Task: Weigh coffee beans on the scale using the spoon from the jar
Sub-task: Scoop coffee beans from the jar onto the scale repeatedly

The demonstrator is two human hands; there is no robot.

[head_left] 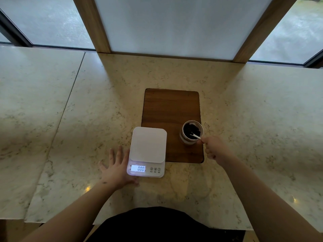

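A white digital scale (147,145) sits on the marble counter, its lit display reading 0.00 and its platform bare. A glass jar (191,132) of dark coffee beans stands on a wooden board (170,109) to the right of the scale. A white spoon (196,136) leans in the jar, its handle pointing toward me. My right hand (214,148) pinches the end of that handle. My left hand (117,167) lies flat with fingers spread on the counter, touching the left side of the scale.
The marble counter (70,119) stretches wide to both sides, with a seam on the left. A wood-framed white panel (173,23) stands at the back behind the board. The counter's near edge runs just in front of my body.
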